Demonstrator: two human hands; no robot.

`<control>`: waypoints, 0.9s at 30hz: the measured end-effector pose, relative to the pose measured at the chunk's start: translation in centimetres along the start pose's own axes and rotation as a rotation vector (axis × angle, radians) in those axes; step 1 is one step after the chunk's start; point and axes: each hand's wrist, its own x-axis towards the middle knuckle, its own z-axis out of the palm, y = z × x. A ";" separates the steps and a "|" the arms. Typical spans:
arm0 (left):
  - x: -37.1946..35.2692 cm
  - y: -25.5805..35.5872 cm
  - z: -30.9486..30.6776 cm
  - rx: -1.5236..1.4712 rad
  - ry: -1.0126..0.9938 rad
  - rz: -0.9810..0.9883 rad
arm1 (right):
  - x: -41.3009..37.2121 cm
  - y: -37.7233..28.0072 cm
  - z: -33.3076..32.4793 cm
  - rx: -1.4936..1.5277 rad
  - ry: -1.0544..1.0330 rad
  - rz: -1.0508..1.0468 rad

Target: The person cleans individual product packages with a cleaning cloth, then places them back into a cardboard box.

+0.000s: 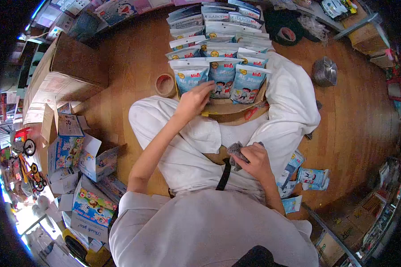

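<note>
My left hand (198, 99) reaches forward, its fingers drawn together at the lower edge of a blue-and-white kids' mask packet (189, 76). That packet stands upright in the front row, beside a middle packet (222, 73) and a right one (247, 84). They sit in a shallow cardboard box (229, 108), with several rows of similar packets behind. Close to my lap, my right hand (255, 159) is closed around a crumpled grey cloth (237, 155).
A tape roll (165, 84) lies left of the box. Opened printed cartons (93, 207) and a large brown carton (71, 66) are at left. Loose packets (313, 178) lie by my right leg. A clear plastic container (325, 71) and another tape roll (286, 35) are at right.
</note>
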 end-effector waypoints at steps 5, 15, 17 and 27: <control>-0.2 -0.1 0.2 0.040 0.047 0.021 | 0.2 0.0 0.5 0.057 0.079 -0.027; -1.3 -1.1 0.1 0.148 0.211 -0.031 | 0.1 0.5 -0.1 0.039 0.090 0.008; -1.2 -1.5 0.0 0.180 0.144 -0.005 | 0.1 0.7 -0.1 0.029 0.084 0.016; 0.0 -0.4 -0.9 0.176 0.005 0.023 | -0.3 0.8 0.3 0.007 0.015 0.037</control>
